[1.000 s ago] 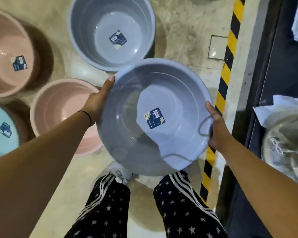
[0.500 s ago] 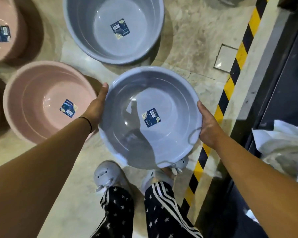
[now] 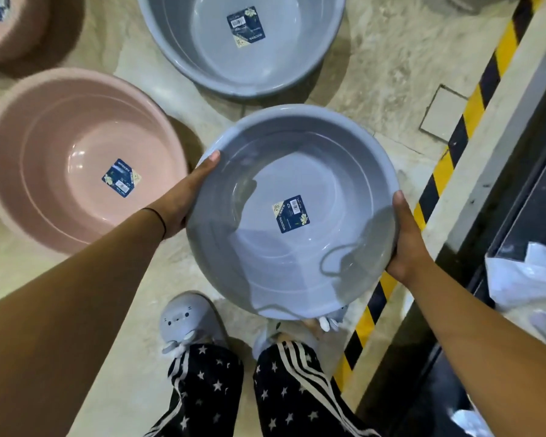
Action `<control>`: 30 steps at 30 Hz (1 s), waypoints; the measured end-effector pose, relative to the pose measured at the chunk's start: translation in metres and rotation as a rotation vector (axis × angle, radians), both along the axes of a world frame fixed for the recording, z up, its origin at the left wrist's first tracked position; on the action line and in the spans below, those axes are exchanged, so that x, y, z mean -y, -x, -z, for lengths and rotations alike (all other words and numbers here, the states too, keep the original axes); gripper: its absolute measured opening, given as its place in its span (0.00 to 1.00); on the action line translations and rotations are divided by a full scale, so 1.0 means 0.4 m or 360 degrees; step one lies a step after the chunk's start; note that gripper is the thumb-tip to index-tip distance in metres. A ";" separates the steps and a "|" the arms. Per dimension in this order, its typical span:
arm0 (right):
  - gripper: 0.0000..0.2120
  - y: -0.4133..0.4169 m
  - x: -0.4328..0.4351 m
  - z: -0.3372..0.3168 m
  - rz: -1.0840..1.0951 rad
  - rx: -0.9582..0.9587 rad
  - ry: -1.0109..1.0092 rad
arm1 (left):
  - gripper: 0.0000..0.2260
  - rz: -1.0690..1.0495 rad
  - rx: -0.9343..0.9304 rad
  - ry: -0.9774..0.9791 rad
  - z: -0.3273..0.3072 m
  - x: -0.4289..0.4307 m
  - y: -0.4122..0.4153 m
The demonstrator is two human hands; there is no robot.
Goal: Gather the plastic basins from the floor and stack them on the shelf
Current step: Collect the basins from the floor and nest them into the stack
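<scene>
I hold a grey-blue plastic basin with a dark label inside, above the floor in front of my legs. My left hand grips its left rim, thumb on top. My right hand grips its right rim. A larger grey-blue basin rests on the floor beyond it. A pink basin sits on the floor to the left, and part of another pink basin shows at the top left corner.
A yellow-and-black hazard stripe runs diagonally along the floor on the right. Past it is a dark shelf edge with white plastic-wrapped goods. My slippered feet stand below the held basin.
The view has swung to the left and the pink basin now shows whole. The held basin stays gripped in both hands, level, a little nearer the hazard stripe.
</scene>
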State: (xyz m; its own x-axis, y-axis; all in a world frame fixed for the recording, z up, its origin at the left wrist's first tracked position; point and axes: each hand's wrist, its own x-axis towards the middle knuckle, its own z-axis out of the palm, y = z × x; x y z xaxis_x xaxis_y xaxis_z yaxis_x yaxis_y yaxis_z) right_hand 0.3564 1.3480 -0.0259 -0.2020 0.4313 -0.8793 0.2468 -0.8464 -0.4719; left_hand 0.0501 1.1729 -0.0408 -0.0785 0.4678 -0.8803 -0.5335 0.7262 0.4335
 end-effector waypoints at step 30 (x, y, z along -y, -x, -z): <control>0.30 0.443 0.074 -0.405 -0.0732 -0.0019 0.0480 | 0.36 0.0003 -0.0353 0.0503 -0.483 0.345 0.326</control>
